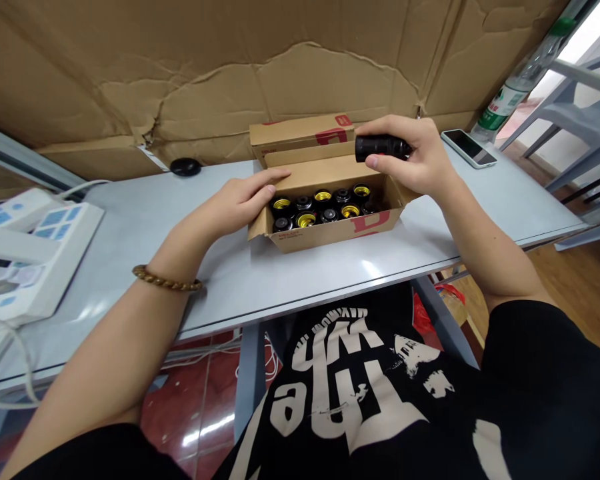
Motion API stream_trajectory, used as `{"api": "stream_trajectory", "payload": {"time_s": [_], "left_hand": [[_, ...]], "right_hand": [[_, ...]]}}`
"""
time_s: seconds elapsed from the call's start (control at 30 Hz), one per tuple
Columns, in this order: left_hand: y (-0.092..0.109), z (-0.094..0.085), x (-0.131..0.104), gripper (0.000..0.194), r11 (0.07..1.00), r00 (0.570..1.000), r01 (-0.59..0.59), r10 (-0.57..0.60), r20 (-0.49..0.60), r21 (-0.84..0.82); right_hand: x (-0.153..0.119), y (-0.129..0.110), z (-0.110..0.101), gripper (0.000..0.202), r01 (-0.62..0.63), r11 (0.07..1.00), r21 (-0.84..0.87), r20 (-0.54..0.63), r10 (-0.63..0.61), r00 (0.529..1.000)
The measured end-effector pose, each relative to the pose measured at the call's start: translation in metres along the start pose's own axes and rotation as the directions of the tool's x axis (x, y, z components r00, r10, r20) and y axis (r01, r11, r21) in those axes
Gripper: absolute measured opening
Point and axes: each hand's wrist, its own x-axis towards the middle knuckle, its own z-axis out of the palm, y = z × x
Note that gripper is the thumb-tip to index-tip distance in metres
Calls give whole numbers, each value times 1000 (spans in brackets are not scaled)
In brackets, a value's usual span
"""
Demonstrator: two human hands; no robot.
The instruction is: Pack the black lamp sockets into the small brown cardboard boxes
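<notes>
An open cardboard box (330, 241) with red print stands on the white table, holding several black cylinders, some showing yellow threaded insides (306, 219). My left hand (247, 200) rests at the box's left end, thumb and fingers apart, touching its edge and raised flap. Above the box's right end, my right hand (415, 153) grips a black cylinder (380, 147) between thumb and fingers, lying roughly sideways. Behind the open box is a second cardboard box (305, 135), partly hidden by the flap.
A large cardboard sheet (280, 67) stands along the table's back. A phone (469, 148) and a bottle (510, 100) are at the right. A round black object (185, 167) lies at the back left, beyond a white device (55, 247) with cables.
</notes>
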Motion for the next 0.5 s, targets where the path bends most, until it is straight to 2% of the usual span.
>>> {"api": "stream_trajectory", "payload": {"time_s": [0.17,0.27,0.33,0.5], "left_hand": [[-4,2,1,77,1000,1000,-4,4,-9,0],[1,-1,-1,77,1000,1000,4,-4,14,-6],[5,-3,-2,76,1000,1000,15,-15,17,-12],[10,-4,-4,79,999,999,30,-30,13,-27]], "right_hand": [[-2,1,-5,80,-35,999,35,9,35,999],[-3,4,-8,65,-11,981,195,8,10,1000],[-5,4,-11,53,9,971,238,8,-11,1000],[-5,2,-23,54,-38,991,131,102,25,994]]}}
